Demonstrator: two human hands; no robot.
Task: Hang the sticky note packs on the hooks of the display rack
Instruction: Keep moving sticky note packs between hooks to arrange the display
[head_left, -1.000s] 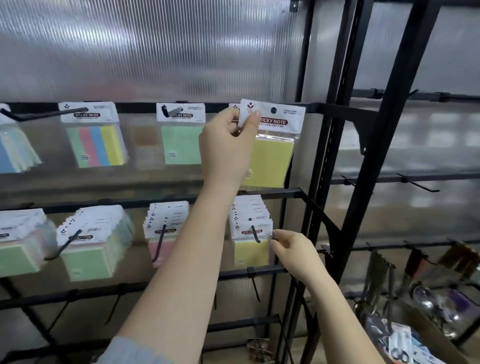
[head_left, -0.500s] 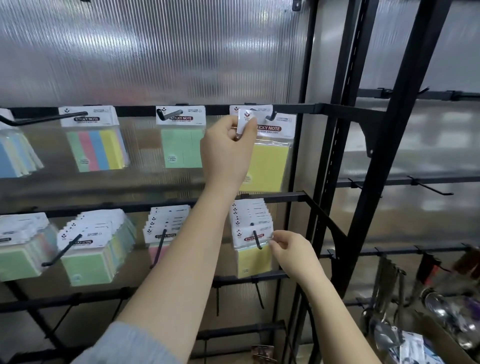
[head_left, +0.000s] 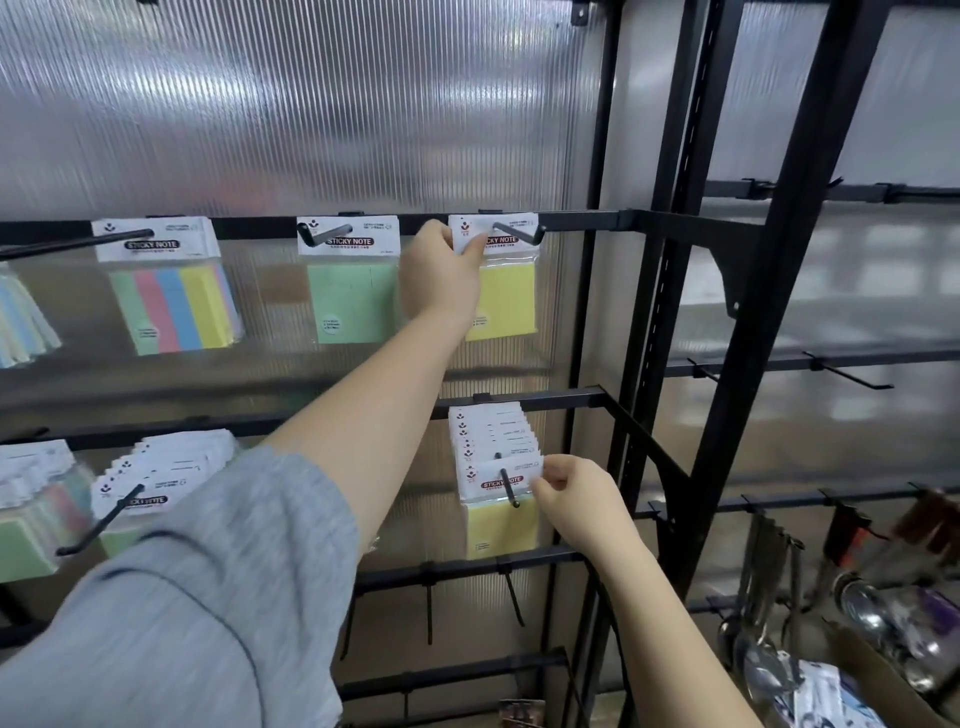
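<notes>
On the display rack (head_left: 597, 397), the left hand (head_left: 441, 270) pinches the header of a yellow sticky note pack (head_left: 501, 291) hanging on the top-row hook (head_left: 517, 233). Lower right, the right hand (head_left: 576, 499) pinches the front pack (head_left: 501, 514) of a stack. A cardboard box (head_left: 883, 675) holds utensils.

Black rack (head_left: 644, 364); sticky-note packs (head_left: 349, 280) on hooks (head_left: 514, 231).
</notes>
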